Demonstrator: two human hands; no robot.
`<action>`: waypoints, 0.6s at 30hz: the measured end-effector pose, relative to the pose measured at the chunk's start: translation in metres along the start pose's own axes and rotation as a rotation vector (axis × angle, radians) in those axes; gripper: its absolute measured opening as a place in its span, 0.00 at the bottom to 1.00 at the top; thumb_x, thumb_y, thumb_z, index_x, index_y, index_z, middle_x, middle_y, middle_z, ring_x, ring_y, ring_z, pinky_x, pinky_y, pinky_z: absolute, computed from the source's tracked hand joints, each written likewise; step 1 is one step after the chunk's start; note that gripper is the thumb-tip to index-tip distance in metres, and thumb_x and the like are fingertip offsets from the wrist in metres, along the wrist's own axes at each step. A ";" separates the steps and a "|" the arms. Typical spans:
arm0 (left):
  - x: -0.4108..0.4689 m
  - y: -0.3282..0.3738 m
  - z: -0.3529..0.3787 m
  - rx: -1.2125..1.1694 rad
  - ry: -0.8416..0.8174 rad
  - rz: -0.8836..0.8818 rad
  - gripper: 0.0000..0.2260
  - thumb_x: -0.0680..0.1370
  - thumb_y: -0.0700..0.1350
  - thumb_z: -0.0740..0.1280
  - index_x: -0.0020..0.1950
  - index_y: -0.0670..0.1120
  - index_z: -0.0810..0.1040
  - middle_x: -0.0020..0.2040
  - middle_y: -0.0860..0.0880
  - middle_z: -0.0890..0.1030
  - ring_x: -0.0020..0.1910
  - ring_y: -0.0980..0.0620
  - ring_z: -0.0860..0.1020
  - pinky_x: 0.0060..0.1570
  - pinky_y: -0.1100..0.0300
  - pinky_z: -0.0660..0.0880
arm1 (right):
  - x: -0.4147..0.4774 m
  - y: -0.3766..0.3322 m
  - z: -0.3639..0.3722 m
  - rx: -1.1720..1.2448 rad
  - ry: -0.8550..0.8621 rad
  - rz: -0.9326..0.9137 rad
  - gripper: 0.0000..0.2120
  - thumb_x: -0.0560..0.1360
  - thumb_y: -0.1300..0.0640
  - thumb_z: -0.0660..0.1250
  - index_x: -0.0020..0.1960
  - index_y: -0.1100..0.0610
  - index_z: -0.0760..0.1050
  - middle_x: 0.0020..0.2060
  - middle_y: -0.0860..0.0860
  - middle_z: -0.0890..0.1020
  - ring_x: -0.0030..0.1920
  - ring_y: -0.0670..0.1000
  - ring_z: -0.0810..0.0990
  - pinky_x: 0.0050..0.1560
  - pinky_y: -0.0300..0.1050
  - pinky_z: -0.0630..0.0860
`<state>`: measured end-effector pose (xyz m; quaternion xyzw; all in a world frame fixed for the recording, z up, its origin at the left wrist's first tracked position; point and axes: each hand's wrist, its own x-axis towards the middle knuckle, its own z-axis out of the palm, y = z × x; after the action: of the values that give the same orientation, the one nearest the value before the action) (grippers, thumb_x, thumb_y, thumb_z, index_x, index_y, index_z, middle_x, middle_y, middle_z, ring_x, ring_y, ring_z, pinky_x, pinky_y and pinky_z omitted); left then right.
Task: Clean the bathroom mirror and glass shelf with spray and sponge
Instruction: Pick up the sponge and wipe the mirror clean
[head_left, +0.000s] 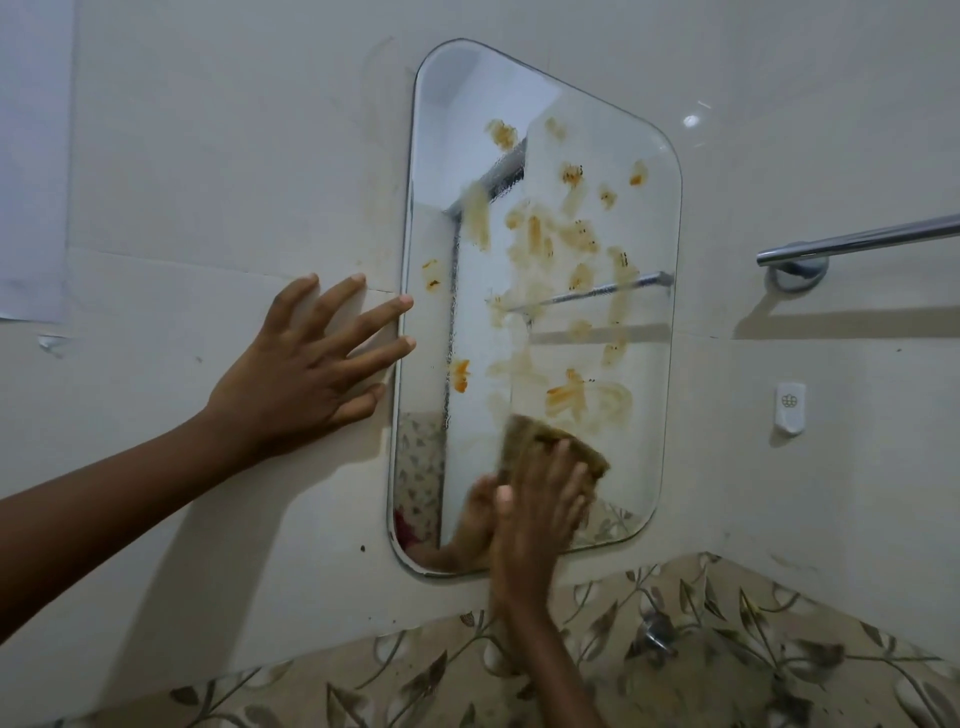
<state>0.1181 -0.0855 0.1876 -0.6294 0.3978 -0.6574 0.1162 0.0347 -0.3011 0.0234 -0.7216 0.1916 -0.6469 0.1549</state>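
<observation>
A rounded rectangular mirror hangs on the pale tiled wall, smeared with several orange-brown stains across its middle and wet with droplets. My right hand presses a brown sponge flat against the mirror's lower part, just below the lowest smears; the hand is motion-blurred. My left hand rests flat on the wall left of the mirror, fingers spread, two fingertips touching the mirror's left edge. No spray bottle or glass shelf is in view.
A chrome towel bar is mounted on the wall right of the mirror, with a small white wall hook below it. Leaf-patterned tiles run under the mirror, holding a chrome fitting. A pale sheet hangs at far left.
</observation>
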 end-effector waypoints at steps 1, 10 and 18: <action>0.000 0.000 0.000 0.001 -0.007 0.000 0.22 0.79 0.57 0.49 0.69 0.51 0.67 0.75 0.46 0.61 0.69 0.36 0.64 0.65 0.39 0.59 | -0.008 -0.018 0.004 -0.008 -0.020 -0.072 0.25 0.79 0.41 0.37 0.74 0.42 0.38 0.76 0.44 0.38 0.76 0.55 0.40 0.74 0.55 0.40; -0.001 0.000 -0.002 -0.076 -0.018 -0.005 0.23 0.78 0.52 0.48 0.71 0.50 0.64 0.75 0.45 0.60 0.71 0.37 0.60 0.68 0.40 0.53 | -0.012 -0.101 0.025 -0.123 -0.036 -0.399 0.22 0.81 0.47 0.47 0.75 0.45 0.53 0.76 0.46 0.51 0.76 0.57 0.48 0.73 0.57 0.47; -0.001 0.002 -0.002 -0.093 0.000 -0.018 0.21 0.79 0.49 0.48 0.72 0.51 0.63 0.75 0.47 0.61 0.71 0.37 0.62 0.67 0.40 0.55 | 0.012 -0.086 0.021 -0.014 0.046 -0.162 0.24 0.80 0.48 0.45 0.76 0.50 0.50 0.76 0.47 0.52 0.77 0.52 0.46 0.74 0.57 0.43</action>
<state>0.1157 -0.0855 0.1858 -0.6377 0.4222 -0.6391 0.0809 0.0627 -0.2318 0.0721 -0.7209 0.1407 -0.6722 0.0924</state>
